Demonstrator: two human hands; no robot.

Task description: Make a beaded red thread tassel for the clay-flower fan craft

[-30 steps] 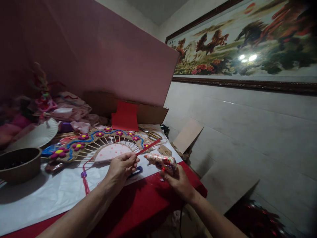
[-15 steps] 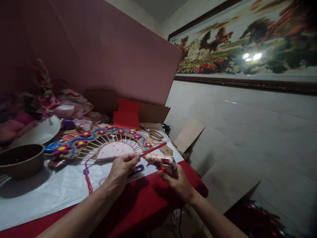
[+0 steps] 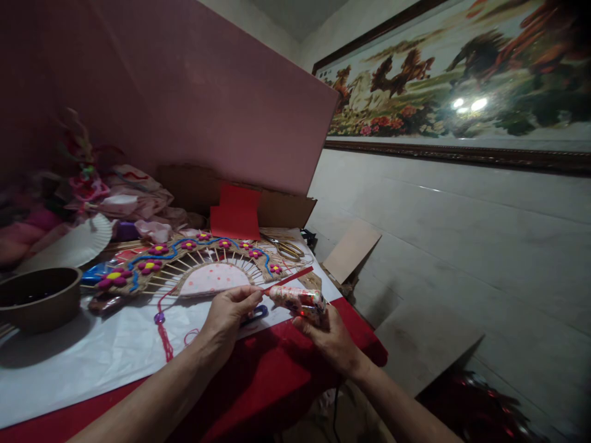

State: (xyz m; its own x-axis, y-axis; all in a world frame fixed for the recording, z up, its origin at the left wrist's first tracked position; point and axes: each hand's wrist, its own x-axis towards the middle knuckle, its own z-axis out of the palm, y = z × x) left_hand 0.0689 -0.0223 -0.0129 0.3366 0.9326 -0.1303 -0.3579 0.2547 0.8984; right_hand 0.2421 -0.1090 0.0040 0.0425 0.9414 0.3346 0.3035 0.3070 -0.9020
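Observation:
My left hand (image 3: 229, 315) pinches one end of a thin red strip (image 3: 290, 279) that slants up to the right. My right hand (image 3: 329, 336) is wrapped round a glue gun (image 3: 298, 299) with a flowery patterned body and a small red light; its nozzle points left and meets the strip close to my left fingertips. Just behind the hands lies a half-round fan craft (image 3: 194, 261) made of sticks, with a blue line and pink-and-yellow flowers along its rim and a red tassel (image 3: 162, 329) hanging from it.
White paper (image 3: 92, 363) covers a red tablecloth (image 3: 277, 369). A brown bowl (image 3: 37, 298) and a paper plate (image 3: 78, 243) stand at the left. Scissors (image 3: 286, 248), a red card (image 3: 235, 212) and a cardboard box (image 3: 281, 209) lie behind. A pink board (image 3: 194, 92) stands at the back.
The glue gun's nozzle has crept left along the red strip toward my left fingers. The view has shifted slightly; both hands stay in place.

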